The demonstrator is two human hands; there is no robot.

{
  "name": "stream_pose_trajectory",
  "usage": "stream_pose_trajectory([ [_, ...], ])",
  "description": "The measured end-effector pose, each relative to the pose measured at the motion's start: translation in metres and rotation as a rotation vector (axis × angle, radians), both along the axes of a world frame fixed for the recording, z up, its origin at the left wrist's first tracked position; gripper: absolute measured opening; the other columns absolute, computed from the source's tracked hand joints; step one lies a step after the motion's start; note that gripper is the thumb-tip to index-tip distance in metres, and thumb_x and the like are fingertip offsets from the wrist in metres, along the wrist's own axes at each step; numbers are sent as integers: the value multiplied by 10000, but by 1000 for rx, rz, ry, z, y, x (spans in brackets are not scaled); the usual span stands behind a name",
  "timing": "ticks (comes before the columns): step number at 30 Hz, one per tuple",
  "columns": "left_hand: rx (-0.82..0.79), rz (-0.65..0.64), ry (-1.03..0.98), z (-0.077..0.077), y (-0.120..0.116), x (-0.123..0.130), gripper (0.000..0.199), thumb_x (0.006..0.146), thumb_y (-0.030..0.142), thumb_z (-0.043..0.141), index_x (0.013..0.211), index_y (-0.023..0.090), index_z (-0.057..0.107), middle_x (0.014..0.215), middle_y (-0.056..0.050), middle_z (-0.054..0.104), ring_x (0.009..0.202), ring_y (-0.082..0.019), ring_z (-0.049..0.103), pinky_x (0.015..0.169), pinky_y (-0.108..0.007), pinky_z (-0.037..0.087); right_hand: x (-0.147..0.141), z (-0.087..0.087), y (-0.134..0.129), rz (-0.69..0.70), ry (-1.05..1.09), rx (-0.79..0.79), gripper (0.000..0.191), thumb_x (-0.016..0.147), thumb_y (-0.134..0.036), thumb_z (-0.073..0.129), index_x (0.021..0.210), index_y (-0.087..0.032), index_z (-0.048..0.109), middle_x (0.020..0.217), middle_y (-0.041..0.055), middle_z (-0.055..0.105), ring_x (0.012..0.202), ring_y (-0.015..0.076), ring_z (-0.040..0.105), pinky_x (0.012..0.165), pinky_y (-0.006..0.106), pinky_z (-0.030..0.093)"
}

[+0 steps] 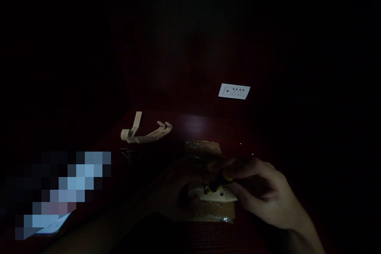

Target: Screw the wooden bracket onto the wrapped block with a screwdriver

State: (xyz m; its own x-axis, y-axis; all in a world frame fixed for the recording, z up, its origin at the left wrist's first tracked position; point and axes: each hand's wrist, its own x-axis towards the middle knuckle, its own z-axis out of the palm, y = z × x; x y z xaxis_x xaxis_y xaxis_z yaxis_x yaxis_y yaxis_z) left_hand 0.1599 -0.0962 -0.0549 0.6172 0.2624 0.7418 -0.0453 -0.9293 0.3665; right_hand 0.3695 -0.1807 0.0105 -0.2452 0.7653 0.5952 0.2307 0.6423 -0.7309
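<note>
My right hand (pixel 263 190) is closed around the black and yellow handle of a short screwdriver (pixel 218 183). The tool points down and left at a pale wooden piece (pixel 216 195) with dark holes in it. On the left end of that piece rests my left hand (pixel 178 190), deep in shadow, its fingers curled about the wood. Beneath the piece lies a brown cardboard pad (pixel 216 210) with shiny clear tape. Whether the screwdriver's tip sits in a screw is too dark to tell.
Curved pale wooden parts (pixel 149 137) lie at the back left, with several small screws (pixel 127 154) in front. A lit screen (pixel 56 222), mostly pixelated, is at the lower left. A white wall socket (pixel 234 91) shows behind the dark red table (pixel 193 121).
</note>
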Motion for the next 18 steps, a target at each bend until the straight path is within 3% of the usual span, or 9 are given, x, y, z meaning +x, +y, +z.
stream_pose_trajectory([
  [8,5,-12,8,0,0,0,514,699,200,580,1198,247,463,1105,-62,656,1031,-218,616,909,-406,503,4,3,3,20,-76,35,244,773,-70,654,968,-216,643,941,72,676,880,203,652,720,358,565],
  [14,5,23,1,0,-1,-1,523,681,200,586,1187,255,461,1086,-56,660,1026,-222,613,900,-411,509,4,3,4,-45,-49,56,249,745,-74,685,937,-221,630,914,62,657,839,184,644,692,328,558],
  [18,25,7,12,2,1,-1,510,681,195,592,1175,242,471,1100,-57,655,1031,-208,607,900,-388,510,1,2,2,-33,-21,16,246,751,-96,672,954,-218,606,1013,88,659,929,218,640,757,375,551],
])
